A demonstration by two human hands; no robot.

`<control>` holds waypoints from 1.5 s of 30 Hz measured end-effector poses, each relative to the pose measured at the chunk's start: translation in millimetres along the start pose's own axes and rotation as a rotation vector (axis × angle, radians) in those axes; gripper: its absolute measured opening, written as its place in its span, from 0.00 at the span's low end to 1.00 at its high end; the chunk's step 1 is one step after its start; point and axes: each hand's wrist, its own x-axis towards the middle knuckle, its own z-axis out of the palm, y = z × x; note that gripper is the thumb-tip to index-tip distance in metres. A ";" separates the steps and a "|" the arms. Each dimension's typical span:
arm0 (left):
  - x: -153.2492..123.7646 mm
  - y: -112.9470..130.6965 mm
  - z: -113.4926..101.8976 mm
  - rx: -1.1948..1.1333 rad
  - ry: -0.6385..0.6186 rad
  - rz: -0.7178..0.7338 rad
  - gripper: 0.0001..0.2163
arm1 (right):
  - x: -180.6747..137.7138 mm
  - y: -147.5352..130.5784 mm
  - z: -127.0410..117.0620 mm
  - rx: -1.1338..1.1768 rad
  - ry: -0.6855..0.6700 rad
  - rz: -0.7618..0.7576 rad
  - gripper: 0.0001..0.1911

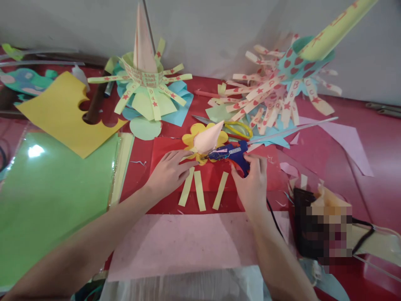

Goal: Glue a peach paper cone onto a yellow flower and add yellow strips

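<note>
My right hand (250, 177) is wrapped around the handle of a blue hot glue gun (230, 151), with a long clear glue stick (291, 131) jutting out of its back. The gun's tip meets the lower edge of a yellow paper flower (189, 140). A pale pink paper cone (206, 140) stands tilted on the flower. My left hand (171, 169) reaches in from the left, its fingertips at the flower's lower petals; whatever they pinch is too small to make out. Below lie three pale yellow paper strips (199, 190) on red paper (166, 146).
Yellow-handled scissors (238, 130) lie behind the flower. Paper cone hats with strips stand at back left (144, 71) and back right (303, 58). Green sheets (62, 200) and a cut yellow sheet (72, 113) lie left; a pink sheet (188, 242) is in front. A black cord trails right.
</note>
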 end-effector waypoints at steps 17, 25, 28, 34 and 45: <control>-0.9 -1.1 -0.1 -0.005 -0.028 -0.005 0.13 | -1.8 -2.1 -2.8 -0.098 0.050 -0.072 0.14; -1.9 -2.1 1.7 -0.025 -0.024 -0.005 0.13 | -2.1 -6.9 -4.2 -0.097 0.076 -0.097 0.13; -1.8 -2.0 1.6 -0.029 -0.009 0.008 0.12 | 0.8 -7.0 -5.9 -0.064 0.110 -0.055 0.13; -0.1 1.4 -2.1 -0.036 0.063 0.000 0.12 | 12.6 19.0 -14.7 -0.021 0.238 0.216 0.18; -3.4 10.2 -1.5 0.047 0.000 0.329 0.09 | 29.5 70.3 -25.6 -0.063 0.171 0.545 0.20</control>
